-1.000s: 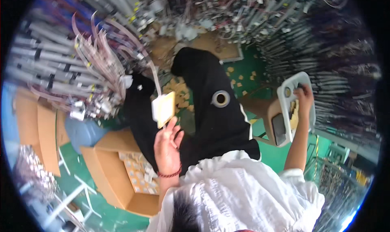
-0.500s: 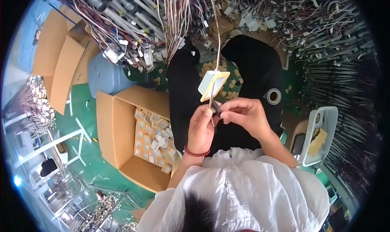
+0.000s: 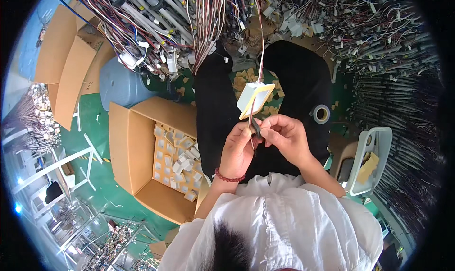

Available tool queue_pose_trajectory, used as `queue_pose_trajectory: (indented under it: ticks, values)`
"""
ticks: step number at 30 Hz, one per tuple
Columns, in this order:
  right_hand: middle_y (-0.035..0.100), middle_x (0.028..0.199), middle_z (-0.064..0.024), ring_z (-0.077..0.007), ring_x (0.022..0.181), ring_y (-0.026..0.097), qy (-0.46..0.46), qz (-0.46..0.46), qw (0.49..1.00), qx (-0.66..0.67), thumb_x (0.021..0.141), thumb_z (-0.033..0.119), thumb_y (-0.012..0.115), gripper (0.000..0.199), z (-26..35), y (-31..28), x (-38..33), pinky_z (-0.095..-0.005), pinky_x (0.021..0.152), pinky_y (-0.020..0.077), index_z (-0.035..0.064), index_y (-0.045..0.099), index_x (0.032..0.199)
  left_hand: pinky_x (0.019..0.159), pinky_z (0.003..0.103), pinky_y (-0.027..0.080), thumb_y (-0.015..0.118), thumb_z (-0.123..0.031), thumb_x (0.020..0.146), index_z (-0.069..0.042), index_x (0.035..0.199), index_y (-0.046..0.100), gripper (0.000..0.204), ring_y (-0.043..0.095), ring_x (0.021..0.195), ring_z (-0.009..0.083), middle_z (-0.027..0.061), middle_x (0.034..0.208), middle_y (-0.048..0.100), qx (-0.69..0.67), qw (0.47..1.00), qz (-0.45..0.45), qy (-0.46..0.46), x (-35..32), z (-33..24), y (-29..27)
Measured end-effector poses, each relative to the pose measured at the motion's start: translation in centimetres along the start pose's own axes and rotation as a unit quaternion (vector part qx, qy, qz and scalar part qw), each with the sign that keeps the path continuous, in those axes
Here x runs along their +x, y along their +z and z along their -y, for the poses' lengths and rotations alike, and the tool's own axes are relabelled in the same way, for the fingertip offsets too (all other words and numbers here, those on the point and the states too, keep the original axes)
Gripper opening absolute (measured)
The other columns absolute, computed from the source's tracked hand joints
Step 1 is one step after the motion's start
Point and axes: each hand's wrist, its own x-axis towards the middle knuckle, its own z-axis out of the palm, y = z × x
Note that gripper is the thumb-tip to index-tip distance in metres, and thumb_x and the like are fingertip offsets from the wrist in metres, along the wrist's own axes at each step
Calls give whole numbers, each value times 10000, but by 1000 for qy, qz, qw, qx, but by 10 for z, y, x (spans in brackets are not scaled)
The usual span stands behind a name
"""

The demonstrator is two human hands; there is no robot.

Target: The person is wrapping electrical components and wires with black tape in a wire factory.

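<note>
A small white box with a yellow rim (image 3: pixel 245 99) hangs between my knees, strung on thin reddish-brown and white wires (image 3: pixel 261 48) that come down from above. Just below it, the fingers of my left hand (image 3: pixel 237 150) are closed on these wires, and their loose ends stick out beneath. My right hand (image 3: pixel 289 136) pinches a short black strip (image 3: pixel 256 127) that lies against the wires, close to the left fingertips. The fingers partly cover the strip, so I cannot tell whether it is wrapped around them.
At left stands an open carton (image 3: pixel 121 147) holding many white boxes (image 3: pixel 185 163). Behind it are a blue plastic tub (image 3: pixel 122 87) and another carton (image 3: pixel 71 81). A tape roll (image 3: pixel 316 115) rests on my right leg. A white bin (image 3: pixel 386 152) stands at right; cable bundles (image 3: pixel 161 15) crowd the far side.
The white box has shifted slightly right and down, along with the wires. My right fingers have come a little nearer the left ones at the black strip. Both grips hold.
</note>
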Motion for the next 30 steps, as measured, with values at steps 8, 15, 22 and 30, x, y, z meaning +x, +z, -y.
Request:
queue_pose_trajectory:
  ticks: [8, 15, 22, 30]
  values:
    - [604, 758, -31, -84, 623, 567, -124, -99, 972, -174, 822, 18, 641, 56, -10, -2, -3, -218, 553, 448, -9, 601, 850, 1047, 375, 362, 537, -183, 952, -35, 1013, 575, 164, 478, 1213, 234, 148, 1385, 447, 13, 1000, -5, 20, 3, -9, 2]
    - [589, 696, -65, -111, 576, 553, -147, -120, 948, -255, 788, 10, 662, 81, -11, 8, -1, -240, 519, 440, -18, 599, 830, 950, 288, 405, 522, -117, 960, -21, 1054, 558, 140, 540, 1007, 116, 42, 1082, 577, 27, 999, -17, 10, -2, 7, 9]
    - [591, 744, 15, -23, 640, 515, -76, -62, 983, -157, 872, 30, 599, 60, -13, 1, 1, -179, 556, 410, -21, 583, 845, 868, 246, 451, 538, -129, 959, -1, 1032, 573, 152, 544, 942, 82, 23, 1032, 575, 124, 989, -75, 38, 3, 7, 6]
    - [566, 689, 32, -11, 599, 476, -60, -77, 989, -113, 836, 40, 637, 73, -23, -1, 3, -174, 524, 386, -7, 584, 819, 758, 200, 441, 546, -79, 947, 25, 998, 589, 123, 523, 850, 64, 30, 1030, 570, 288, 949, -69, 113, 5, 7, 8]
